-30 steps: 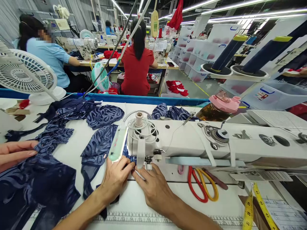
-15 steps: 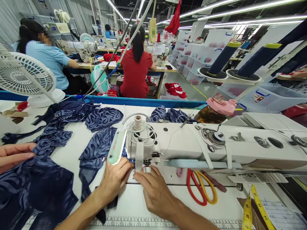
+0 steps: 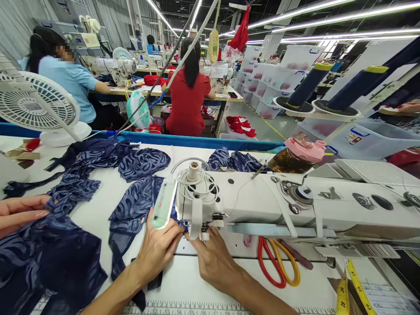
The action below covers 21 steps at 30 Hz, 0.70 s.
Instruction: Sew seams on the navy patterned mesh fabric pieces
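A navy patterned bra [image 3: 133,208] lies left of the sewing machine's head [image 3: 197,197], its edge running in under the needle area. My left hand [image 3: 160,245] is closed, fingers pinching the fabric's edge beside the presser foot. My right hand [image 3: 215,260] sits just right of it, fingers bent and close together at the needle. Its fingertips are partly hidden behind the machine head, so what they grip does not show. A pale green guard plate [image 3: 163,205] covers part of the fabric above my left hand.
Another person's hand [image 3: 24,214] holds navy garments [image 3: 52,258] at left. Red-handled scissors [image 3: 271,264] and yellow handles [image 3: 290,267] lie right of my hand. A ruler strip [image 3: 183,307] runs along the front edge. A pink-lidded bottle [image 3: 303,151] stands behind the machine.
The whole view has shifted slightly right and down. My hands keep nearly the same place at the needle; my left index finger now lies further up, beside the guard plate.
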Available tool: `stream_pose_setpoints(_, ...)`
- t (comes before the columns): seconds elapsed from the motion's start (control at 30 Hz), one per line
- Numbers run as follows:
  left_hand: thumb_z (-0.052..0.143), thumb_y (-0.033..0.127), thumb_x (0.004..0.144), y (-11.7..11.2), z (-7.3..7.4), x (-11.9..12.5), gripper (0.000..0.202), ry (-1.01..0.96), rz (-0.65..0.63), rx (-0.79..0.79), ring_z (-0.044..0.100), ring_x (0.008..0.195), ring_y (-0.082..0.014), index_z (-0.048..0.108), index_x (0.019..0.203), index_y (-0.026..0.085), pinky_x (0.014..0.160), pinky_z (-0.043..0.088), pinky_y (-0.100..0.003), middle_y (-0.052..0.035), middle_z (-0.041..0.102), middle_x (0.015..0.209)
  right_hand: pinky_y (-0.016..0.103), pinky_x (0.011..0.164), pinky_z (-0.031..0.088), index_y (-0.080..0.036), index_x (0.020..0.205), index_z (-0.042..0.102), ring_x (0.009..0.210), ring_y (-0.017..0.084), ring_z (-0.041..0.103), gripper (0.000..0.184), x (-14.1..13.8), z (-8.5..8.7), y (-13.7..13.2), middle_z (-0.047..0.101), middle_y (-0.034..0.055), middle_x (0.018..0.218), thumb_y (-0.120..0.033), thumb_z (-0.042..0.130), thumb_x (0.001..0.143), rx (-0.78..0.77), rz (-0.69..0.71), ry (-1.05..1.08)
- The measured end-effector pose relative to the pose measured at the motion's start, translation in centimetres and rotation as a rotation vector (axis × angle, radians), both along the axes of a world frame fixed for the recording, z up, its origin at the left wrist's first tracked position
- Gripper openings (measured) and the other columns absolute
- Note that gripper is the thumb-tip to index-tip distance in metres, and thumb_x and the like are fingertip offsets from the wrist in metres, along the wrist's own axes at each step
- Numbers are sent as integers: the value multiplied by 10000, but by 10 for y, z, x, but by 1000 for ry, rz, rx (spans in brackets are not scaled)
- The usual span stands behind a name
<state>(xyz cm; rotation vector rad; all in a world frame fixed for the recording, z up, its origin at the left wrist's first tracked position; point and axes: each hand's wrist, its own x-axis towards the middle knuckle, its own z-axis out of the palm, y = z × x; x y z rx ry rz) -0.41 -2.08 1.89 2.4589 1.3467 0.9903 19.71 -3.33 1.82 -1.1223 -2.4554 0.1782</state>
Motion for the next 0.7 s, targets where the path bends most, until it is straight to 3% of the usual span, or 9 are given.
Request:
stream_pose_setpoints(0.27, 484, 101, 925, 1, -5, -4, 209, 94, -16, 102, 585, 812, -166, 655, 975, 209, 1064, 349, -554, -23, 635, 844, 422, 957, 363, -153, 1305, 542, 988, 242, 539, 585, 3, -10, -7, 637, 85, 989, 9, 440, 751, -29, 2, -15)
stream_pose_setpoints(0.47, 485, 93, 939, 1, -1, -1, 201, 135, -12, 200, 579, 826, -171, 654, 970, 197, 1076, 287, -611, -20, 632, 827, 408, 878, 372, -145, 1274, 555, 954, 244, 524, 548, 3, -7, -5, 633, 89, 974, 2, 429, 761, -35, 36, 17)
stream_pose_setpoints(0.7, 443, 103, 977, -4, 6, 8, 216, 191, -10, 326, 589, 1045, -231, 655, 993, 145, 1130, 206, -602, -55, 682, 961, 404, 847, 364, -157, 1143, 616, 879, 236, 509, 426, 5, -2, -2, 613, 80, 890, -34, 442, 774, -65, 51, 71)
